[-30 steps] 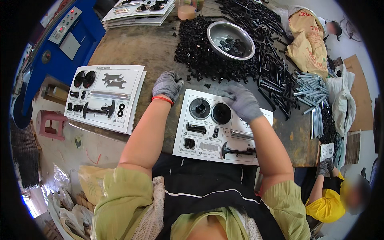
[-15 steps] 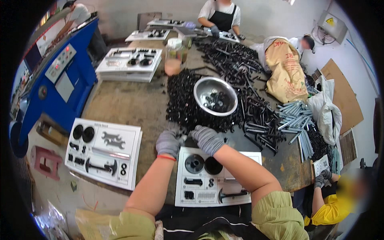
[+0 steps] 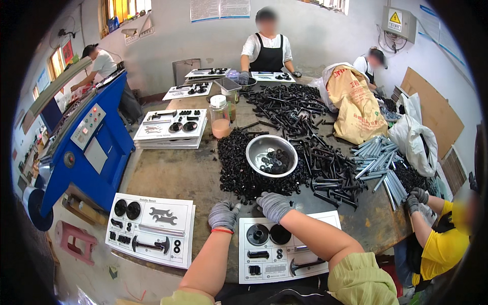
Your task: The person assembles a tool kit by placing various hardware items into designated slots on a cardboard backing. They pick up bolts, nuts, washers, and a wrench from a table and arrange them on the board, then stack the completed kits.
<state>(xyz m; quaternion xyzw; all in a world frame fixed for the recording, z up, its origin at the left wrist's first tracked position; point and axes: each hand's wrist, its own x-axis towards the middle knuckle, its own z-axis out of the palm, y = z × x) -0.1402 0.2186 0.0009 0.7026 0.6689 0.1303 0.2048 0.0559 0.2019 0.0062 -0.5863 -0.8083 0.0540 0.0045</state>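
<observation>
My left hand (image 3: 222,216), in a grey knit glove, is curled at the near edge of a heap of small black parts (image 3: 231,168). Its fingertips are pinched; what they hold is too small to make out. Close to its right, my right hand (image 3: 273,207), gloved alike, bends its fingers down against the same edge, and its fingertips are partly hidden. Below them lies a white card (image 3: 277,241) bearing black discs, a black T-shaped handle and small black pieces. My right forearm crosses over this card. A steel bowl (image 3: 272,156) with black round pieces stands in the heap.
A similar card stack (image 3: 189,229) lies at left, another (image 3: 170,145) farther back beside a jar (image 3: 219,117). Black bolts (image 3: 330,152), metal tubes (image 3: 391,188) and a tan sack (image 3: 353,109) fill the right side. A co-worker in yellow (image 3: 442,229) works at right; others stand behind.
The view has tilted upward, so the room's back shows more and the table sits lower in the picture. Both hands stay at the heap's near edge, with little visible shift.
</observation>
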